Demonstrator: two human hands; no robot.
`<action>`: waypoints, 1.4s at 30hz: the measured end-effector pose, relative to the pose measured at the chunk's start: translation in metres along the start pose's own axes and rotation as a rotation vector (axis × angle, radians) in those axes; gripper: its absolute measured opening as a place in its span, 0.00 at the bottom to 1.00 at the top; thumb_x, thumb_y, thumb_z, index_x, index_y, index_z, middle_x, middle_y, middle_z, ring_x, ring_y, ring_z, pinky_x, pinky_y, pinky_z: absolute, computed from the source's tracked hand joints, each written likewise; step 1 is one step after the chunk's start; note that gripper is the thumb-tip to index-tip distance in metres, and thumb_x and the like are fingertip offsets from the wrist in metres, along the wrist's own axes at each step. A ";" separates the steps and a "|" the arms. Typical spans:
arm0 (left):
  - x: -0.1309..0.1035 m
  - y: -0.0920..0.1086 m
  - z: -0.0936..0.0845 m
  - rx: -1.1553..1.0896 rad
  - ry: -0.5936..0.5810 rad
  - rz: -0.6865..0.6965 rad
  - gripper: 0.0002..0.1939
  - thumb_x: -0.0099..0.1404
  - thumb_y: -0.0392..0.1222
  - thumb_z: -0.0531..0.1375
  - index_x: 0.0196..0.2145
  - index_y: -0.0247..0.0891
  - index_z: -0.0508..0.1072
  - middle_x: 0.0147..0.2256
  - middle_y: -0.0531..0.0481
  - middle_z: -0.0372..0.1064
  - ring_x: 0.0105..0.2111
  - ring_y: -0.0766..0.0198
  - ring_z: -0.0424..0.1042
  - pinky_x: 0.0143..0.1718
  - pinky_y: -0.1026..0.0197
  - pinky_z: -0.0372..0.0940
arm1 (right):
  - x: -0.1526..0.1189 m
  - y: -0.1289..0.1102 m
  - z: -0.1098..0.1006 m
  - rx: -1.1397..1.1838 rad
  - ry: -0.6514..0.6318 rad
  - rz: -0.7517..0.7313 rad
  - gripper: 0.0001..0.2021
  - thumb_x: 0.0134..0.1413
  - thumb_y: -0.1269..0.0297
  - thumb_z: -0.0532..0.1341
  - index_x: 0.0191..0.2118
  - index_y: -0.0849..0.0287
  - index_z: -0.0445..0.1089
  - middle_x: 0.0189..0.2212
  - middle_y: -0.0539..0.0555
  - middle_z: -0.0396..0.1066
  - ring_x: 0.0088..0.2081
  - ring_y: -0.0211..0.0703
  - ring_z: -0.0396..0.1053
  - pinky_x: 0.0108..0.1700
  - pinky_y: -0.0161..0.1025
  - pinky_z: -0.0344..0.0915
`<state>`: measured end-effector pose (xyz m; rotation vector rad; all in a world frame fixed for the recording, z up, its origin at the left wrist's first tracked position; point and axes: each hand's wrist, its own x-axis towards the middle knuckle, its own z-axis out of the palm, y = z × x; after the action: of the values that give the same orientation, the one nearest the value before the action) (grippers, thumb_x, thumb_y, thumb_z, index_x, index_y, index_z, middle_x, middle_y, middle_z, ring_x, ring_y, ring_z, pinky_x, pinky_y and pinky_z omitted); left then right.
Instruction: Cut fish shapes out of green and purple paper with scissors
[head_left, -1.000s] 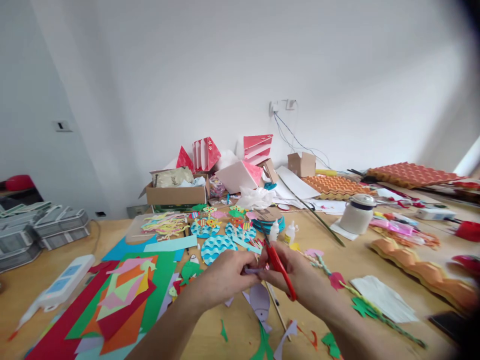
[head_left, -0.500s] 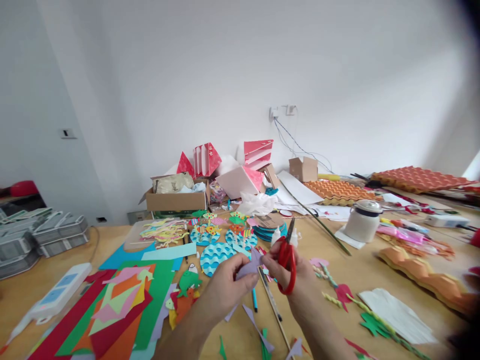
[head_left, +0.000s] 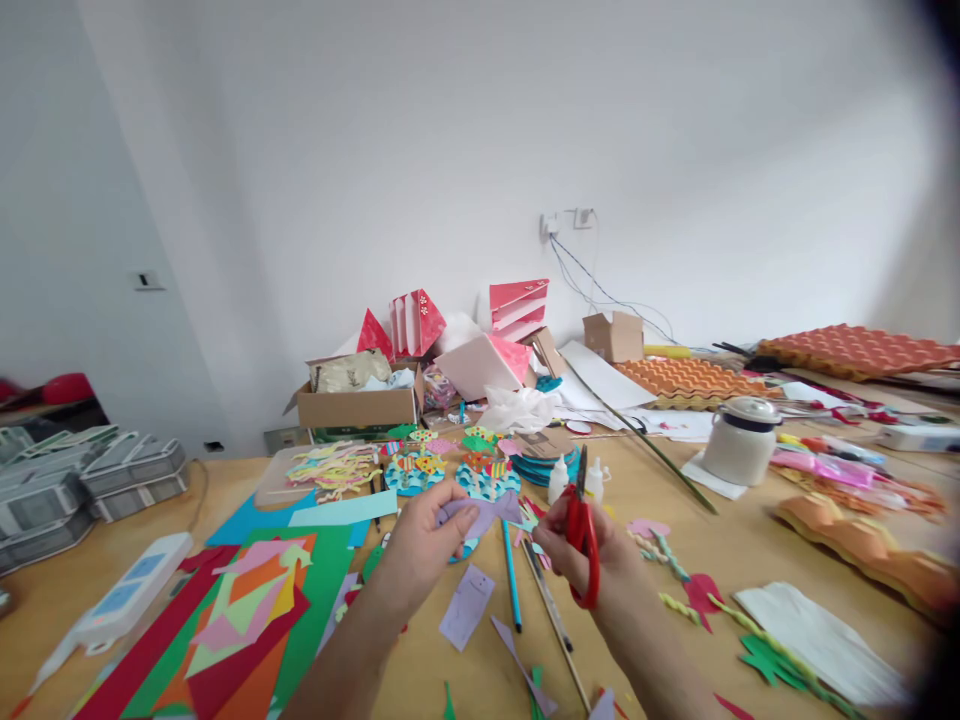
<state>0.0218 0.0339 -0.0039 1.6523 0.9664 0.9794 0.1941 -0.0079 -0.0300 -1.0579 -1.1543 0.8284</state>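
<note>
Between thumb and fingers of my left hand [head_left: 435,530] is a purple paper fish [head_left: 487,510], its forked tail pointing right. My right hand [head_left: 585,550] is closed around red-handled scissors [head_left: 582,540], whose dark blades point up and away from me. The two hands are apart, and the scissors do not touch the paper. Below the hands lies a purple paper piece [head_left: 467,606] with faint marks on it. A blue pen [head_left: 512,580] and a long paintbrush [head_left: 553,610] rest between my forearms. Decorated paper fish stand on blue wavy discs [head_left: 487,480] just beyond.
Coloured paper sheets [head_left: 300,600] and a glue gun [head_left: 127,590] lie at left. Two white glue bottles [head_left: 559,480] stand behind my right hand. A lidded white pot [head_left: 742,440], a white napkin [head_left: 817,640] and wavy orange card [head_left: 862,550] are at right.
My hands have moved apart, and the left one has shifted left with the purple fish. A purple paper piece now shows on the table below. The view has tilted slightly.
</note>
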 end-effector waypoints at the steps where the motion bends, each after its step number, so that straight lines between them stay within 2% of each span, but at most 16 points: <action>1: 0.000 0.001 -0.001 0.020 0.001 0.003 0.11 0.57 0.48 0.54 0.25 0.37 0.62 0.18 0.59 0.54 0.19 0.70 0.56 0.22 0.68 0.52 | 0.000 -0.002 -0.002 0.000 0.004 0.005 0.11 0.42 0.60 0.65 0.26 0.57 0.61 0.18 0.44 0.62 0.18 0.33 0.56 0.21 0.30 0.54; 5: -0.002 0.008 0.001 0.093 -0.047 0.030 0.09 0.57 0.46 0.55 0.25 0.37 0.63 0.20 0.58 0.55 0.21 0.70 0.57 0.23 0.67 0.52 | -0.004 -0.014 -0.002 -0.024 -0.026 0.007 0.12 0.41 0.60 0.65 0.29 0.58 0.62 0.24 0.47 0.66 0.22 0.36 0.59 0.23 0.32 0.56; 8: -0.003 0.011 0.002 0.101 -0.092 0.048 0.10 0.57 0.46 0.56 0.25 0.37 0.64 0.20 0.58 0.57 0.21 0.70 0.57 0.23 0.67 0.53 | -0.007 -0.021 0.002 -0.078 -0.052 0.010 0.11 0.39 0.61 0.65 0.26 0.58 0.61 0.20 0.45 0.62 0.21 0.35 0.57 0.23 0.32 0.55; 10: -0.005 0.011 0.002 -0.017 -0.102 0.053 0.11 0.58 0.49 0.55 0.29 0.37 0.65 0.21 0.57 0.58 0.21 0.69 0.59 0.24 0.67 0.54 | -0.009 -0.024 0.003 -0.049 -0.012 0.007 0.11 0.40 0.61 0.65 0.26 0.57 0.61 0.19 0.44 0.60 0.20 0.35 0.56 0.22 0.32 0.54; 13: -0.008 0.006 0.007 -0.320 -0.083 0.099 0.18 0.59 0.55 0.52 0.37 0.38 0.63 0.25 0.54 0.62 0.25 0.67 0.63 0.26 0.65 0.57 | -0.010 -0.024 0.004 0.055 0.094 0.016 0.12 0.40 0.60 0.65 0.28 0.57 0.62 0.19 0.44 0.61 0.20 0.34 0.57 0.22 0.31 0.55; 15: -0.010 0.000 0.016 -0.413 -0.112 0.124 0.21 0.57 0.58 0.53 0.36 0.37 0.63 0.27 0.52 0.62 0.26 0.67 0.62 0.26 0.65 0.57 | -0.010 -0.023 0.006 0.115 0.146 0.030 0.13 0.37 0.60 0.67 0.28 0.57 0.62 0.18 0.44 0.61 0.19 0.34 0.58 0.22 0.31 0.56; 17: -0.010 -0.005 0.026 -0.393 -0.171 0.076 0.20 0.54 0.58 0.56 0.32 0.36 0.64 0.24 0.53 0.61 0.23 0.68 0.61 0.24 0.65 0.56 | -0.010 -0.023 0.011 0.153 0.140 0.048 0.14 0.35 0.59 0.68 0.27 0.57 0.63 0.17 0.44 0.62 0.18 0.34 0.58 0.20 0.31 0.56; 20: -0.010 -0.007 0.038 -0.367 -0.080 0.097 0.12 0.56 0.49 0.56 0.26 0.37 0.63 0.19 0.56 0.56 0.21 0.69 0.57 0.23 0.66 0.53 | -0.011 -0.025 0.021 0.170 0.064 0.070 0.16 0.31 0.57 0.69 0.24 0.58 0.63 0.15 0.44 0.62 0.16 0.34 0.57 0.18 0.31 0.55; 22: -0.009 -0.004 0.039 -0.329 -0.033 0.130 0.08 0.56 0.42 0.54 0.23 0.38 0.61 0.18 0.58 0.54 0.21 0.69 0.55 0.23 0.66 0.52 | -0.012 -0.027 0.027 0.177 0.030 0.088 0.17 0.29 0.56 0.70 0.22 0.59 0.63 0.14 0.44 0.61 0.15 0.33 0.57 0.18 0.31 0.54; 28: -0.014 0.005 0.029 -0.152 0.076 0.150 0.08 0.55 0.35 0.52 0.20 0.38 0.59 0.17 0.59 0.52 0.20 0.70 0.55 0.24 0.67 0.52 | -0.015 -0.029 0.038 0.213 0.012 0.100 0.19 0.29 0.54 0.69 0.24 0.58 0.62 0.14 0.43 0.61 0.16 0.32 0.56 0.18 0.30 0.53; 32: -0.015 0.006 0.028 -0.149 0.178 0.073 0.06 0.52 0.35 0.53 0.20 0.39 0.61 0.16 0.59 0.52 0.19 0.70 0.55 0.22 0.67 0.52 | -0.022 -0.032 0.039 0.151 0.011 0.070 0.20 0.32 0.51 0.68 0.25 0.58 0.60 0.15 0.43 0.59 0.17 0.33 0.56 0.18 0.30 0.54; 35: -0.017 0.008 0.026 -0.264 0.237 0.020 0.06 0.52 0.39 0.53 0.20 0.39 0.61 0.15 0.59 0.53 0.17 0.70 0.55 0.21 0.67 0.53 | -0.033 -0.028 0.038 -0.024 -0.060 0.051 0.15 0.48 0.51 0.59 0.26 0.58 0.62 0.18 0.45 0.59 0.21 0.35 0.57 0.22 0.30 0.56; 36: -0.018 0.009 0.025 -0.302 0.248 0.032 0.07 0.53 0.39 0.53 0.19 0.39 0.60 0.15 0.59 0.53 0.17 0.70 0.55 0.21 0.67 0.53 | -0.038 -0.024 0.038 -0.057 -0.112 0.015 0.17 0.51 0.50 0.55 0.22 0.58 0.60 0.17 0.45 0.58 0.21 0.35 0.57 0.23 0.31 0.56; 37: -0.019 0.011 0.025 -0.330 0.255 0.046 0.08 0.53 0.40 0.53 0.19 0.38 0.59 0.15 0.59 0.54 0.17 0.71 0.55 0.21 0.67 0.53 | -0.042 -0.019 0.038 -0.093 -0.165 0.042 0.17 0.53 0.50 0.53 0.22 0.58 0.60 0.19 0.46 0.59 0.21 0.35 0.58 0.24 0.31 0.57; 40: -0.024 0.017 0.025 -0.401 0.300 0.051 0.08 0.53 0.41 0.53 0.19 0.38 0.59 0.16 0.59 0.55 0.16 0.72 0.56 0.20 0.68 0.53 | -0.054 -0.004 0.040 -0.131 -0.236 0.116 0.20 0.52 0.46 0.50 0.23 0.58 0.60 0.17 0.46 0.59 0.18 0.35 0.57 0.20 0.31 0.56; 42: -0.027 0.020 0.025 -0.453 0.315 0.038 0.07 0.53 0.41 0.54 0.20 0.38 0.60 0.16 0.59 0.57 0.16 0.72 0.56 0.19 0.68 0.54 | -0.060 0.000 0.044 -0.150 -0.234 0.167 0.19 0.53 0.46 0.49 0.24 0.57 0.60 0.16 0.45 0.58 0.17 0.35 0.58 0.20 0.31 0.56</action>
<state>0.0382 -0.0034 0.0054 1.1632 0.8368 1.3979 0.1377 -0.0541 -0.0459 -1.2169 -1.3538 1.0307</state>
